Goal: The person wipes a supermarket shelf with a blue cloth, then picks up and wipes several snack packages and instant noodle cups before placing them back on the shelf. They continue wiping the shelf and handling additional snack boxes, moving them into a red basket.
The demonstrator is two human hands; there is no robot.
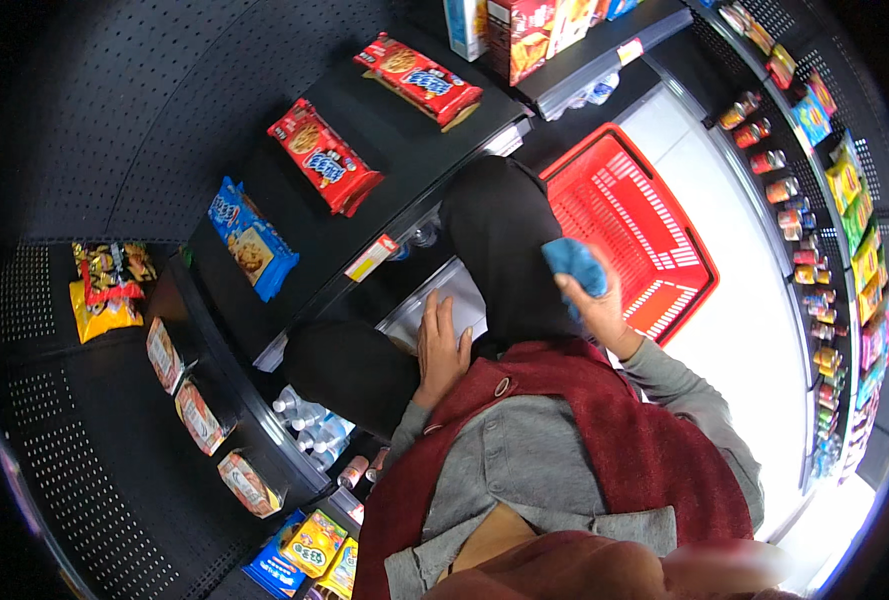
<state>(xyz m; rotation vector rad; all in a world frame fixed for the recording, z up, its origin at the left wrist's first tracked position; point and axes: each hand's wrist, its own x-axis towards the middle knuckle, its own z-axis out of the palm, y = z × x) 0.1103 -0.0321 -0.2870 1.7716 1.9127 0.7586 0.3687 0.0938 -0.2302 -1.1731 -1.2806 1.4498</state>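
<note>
My right hand (600, 308) is closed around a crumpled blue cloth (576, 272), held over my black-clad right knee (501, 240). My left hand (444, 348) lies between my knees with its fingers stretched out and nothing in it. It is nearest to a pale grey flat surface (456, 292) below the shelf; whether it touches that surface I cannot tell. Ahead, a black shelf (264, 190) carries two red cookie packs (324, 157) (421, 80) and a blue cookie pack (251, 238), lying spaced apart.
A red shopping basket (619, 205) stands on the white floor right of my knee. Boxes (529, 35) sit on the far shelf. Left shelves hold yellow snack bags (109, 310) and small boxes (201, 415); water bottles (316, 428) are lower down. Canned goods (767, 160) line the right-hand shelves.
</note>
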